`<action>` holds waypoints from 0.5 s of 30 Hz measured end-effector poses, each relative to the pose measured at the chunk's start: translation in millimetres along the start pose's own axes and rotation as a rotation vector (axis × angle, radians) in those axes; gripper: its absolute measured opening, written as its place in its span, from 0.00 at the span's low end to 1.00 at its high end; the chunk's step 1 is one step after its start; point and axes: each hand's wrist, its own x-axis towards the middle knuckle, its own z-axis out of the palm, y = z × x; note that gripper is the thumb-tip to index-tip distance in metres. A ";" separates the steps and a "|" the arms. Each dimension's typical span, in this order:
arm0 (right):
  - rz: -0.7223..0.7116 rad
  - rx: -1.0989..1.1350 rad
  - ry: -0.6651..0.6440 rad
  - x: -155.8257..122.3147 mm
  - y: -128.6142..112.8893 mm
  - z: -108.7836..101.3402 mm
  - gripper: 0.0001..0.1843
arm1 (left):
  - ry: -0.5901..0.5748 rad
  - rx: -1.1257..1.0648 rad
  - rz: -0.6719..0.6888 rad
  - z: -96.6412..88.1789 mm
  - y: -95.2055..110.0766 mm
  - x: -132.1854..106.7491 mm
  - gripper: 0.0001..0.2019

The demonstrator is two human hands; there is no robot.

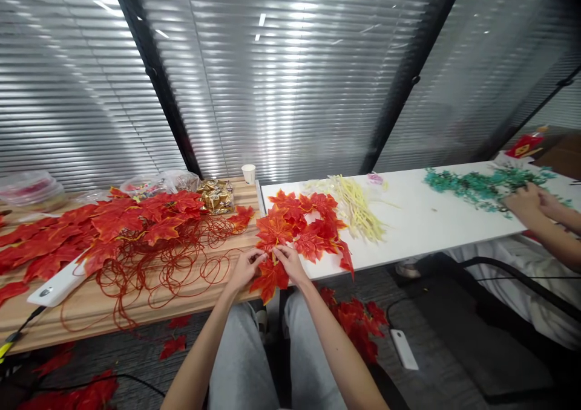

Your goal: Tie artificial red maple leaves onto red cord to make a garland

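Note:
My left hand (246, 266) and my right hand (290, 261) meet at the table's front edge, fingers pinched on a red artificial maple leaf (269, 277) and its pale stem. Just behind them lies a loose pile of red leaves (305, 225) on the white table (431, 222). A heap of pale yellow plastic stems (356, 207) lies to the right of that pile. On the wooden table (136, 301) to the left spreads a big tangle of red leaves and red wire vines (136, 234).
Another person's hands (529, 203) work at green foliage (481, 186) at the far right. A paper cup (248, 173), a gold-wrapped bag (216, 196) and plastic bags stand at the back. A white power strip (59, 284) lies left. Fallen leaves (358, 325) and a white device (403, 349) are on the floor.

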 end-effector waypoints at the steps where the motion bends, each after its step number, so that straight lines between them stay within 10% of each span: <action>1: 0.012 0.016 -0.002 -0.3 0.5 -0.2 0.12 | -0.005 -0.007 -0.004 0.3 1.1 -0.2 0.13; 15: 0.130 0.185 0.022 -7.8 -2.4 7.3 0.09 | -0.034 -0.041 -0.009 1.2 6.3 -2.1 0.11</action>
